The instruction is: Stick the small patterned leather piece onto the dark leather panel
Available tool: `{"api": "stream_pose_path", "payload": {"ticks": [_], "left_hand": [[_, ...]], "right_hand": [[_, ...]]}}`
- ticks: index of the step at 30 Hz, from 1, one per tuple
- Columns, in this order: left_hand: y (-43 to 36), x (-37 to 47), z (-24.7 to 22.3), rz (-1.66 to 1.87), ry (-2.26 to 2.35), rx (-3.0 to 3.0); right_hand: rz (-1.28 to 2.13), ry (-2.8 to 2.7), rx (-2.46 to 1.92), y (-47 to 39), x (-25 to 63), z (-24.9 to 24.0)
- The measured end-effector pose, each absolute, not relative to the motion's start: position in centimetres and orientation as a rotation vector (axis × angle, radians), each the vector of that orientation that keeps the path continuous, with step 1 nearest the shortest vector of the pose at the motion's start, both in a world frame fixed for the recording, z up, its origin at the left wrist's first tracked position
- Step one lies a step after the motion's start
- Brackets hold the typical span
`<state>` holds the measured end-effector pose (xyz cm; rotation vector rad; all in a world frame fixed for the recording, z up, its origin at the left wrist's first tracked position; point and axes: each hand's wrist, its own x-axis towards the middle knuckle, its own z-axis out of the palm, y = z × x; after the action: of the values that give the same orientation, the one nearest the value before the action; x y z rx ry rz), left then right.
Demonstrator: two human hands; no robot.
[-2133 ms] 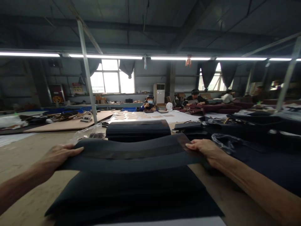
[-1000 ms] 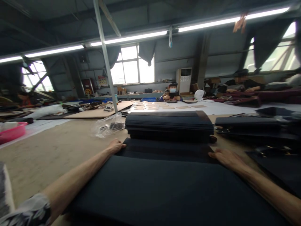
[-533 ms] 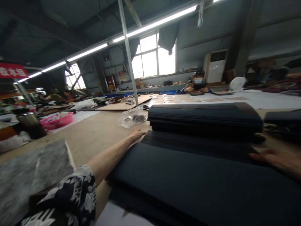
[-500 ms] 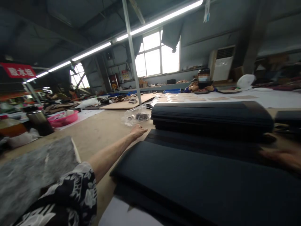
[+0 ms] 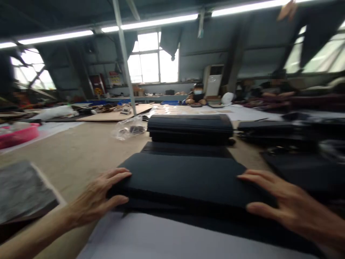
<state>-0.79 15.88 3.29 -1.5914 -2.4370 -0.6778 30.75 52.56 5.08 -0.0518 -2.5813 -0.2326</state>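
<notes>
A flat stack of folded black material (image 5: 183, 176) lies in front of me, its front edge over a white sheet (image 5: 151, 233). My left hand (image 5: 99, 196) grips its left end, fingertips on top and thumb against the front edge. At the right end, my right hand (image 5: 280, 201) holds it the same way, fingers over the top and thumb at the front. Just behind lies a second pile of black sheets (image 5: 190, 126), folded over with a rounded top. Whether the front stack is one piece or several layers I cannot tell.
A clear plastic bag (image 5: 128, 127) lies left of the rear pile. A grey marbled board (image 5: 24, 190) and a pink basin (image 5: 20, 136) are at left. More black pieces (image 5: 302, 162) lie at right. A co-worker (image 5: 198, 95) sits across the table beyond a metal post (image 5: 125, 61).
My view has swung right. My left hand has come back from beside the rear pile to the front stack's left end. My right hand has come into fuller view at its right end.
</notes>
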Motion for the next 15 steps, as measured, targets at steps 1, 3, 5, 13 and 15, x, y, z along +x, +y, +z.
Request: {"api": "stream_pose_path", "payload": {"ticks": [1, 3, 5, 13, 15], "left_hand": [[16.0, -1.0, 2.4, -0.611, -2.397, -1.592], [16.6, -1.9, 1.2, -0.583, -2.308, -1.547], [17.3, -2.6, 0.9, -0.577, -2.249, -1.545], [17.3, -3.6, 2.8, -0.571, -2.315, -1.649], [17.2, -3.5, 3.0, -0.545, -2.341, -1.676]], "right_hand": [[-0.284, -2.569, -0.044, 51.6, 31.2, 5.7], [-0.342, -2.561, -0.091, 50.0, 31.3, 6.6], [-0.358, -2.534, -0.107, 48.7, 30.9, 7.0], [-0.333, -2.649, 0.015, 47.4, 30.0, 7.1], [-0.332, -2.664, 0.024, 48.0, 29.7, 7.6]]}}
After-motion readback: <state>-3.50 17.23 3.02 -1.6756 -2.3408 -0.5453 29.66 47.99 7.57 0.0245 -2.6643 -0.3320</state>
